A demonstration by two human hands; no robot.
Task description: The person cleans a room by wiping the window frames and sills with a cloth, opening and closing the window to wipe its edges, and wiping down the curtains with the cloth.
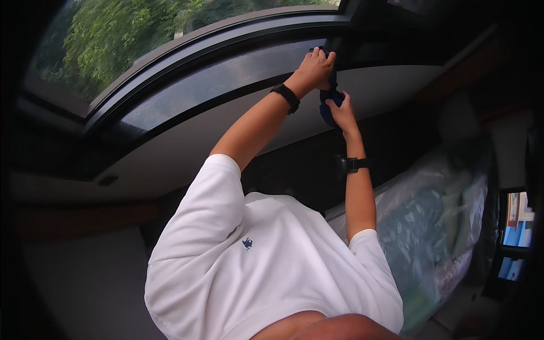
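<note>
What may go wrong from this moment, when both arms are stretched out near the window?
The dark blue thing might slip and fall: the right hand holds it at the end of an outstretched arm, and the left hand's grip is partly hidden.

The black wristband might knock the window frame, as they look close.

The clear plastic beside the right arm might get snagged by the elbow.

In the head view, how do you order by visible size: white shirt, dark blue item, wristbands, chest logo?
White shirt
Dark blue item
Left wristband and right wristband: too alike to rank
Chest logo
</note>
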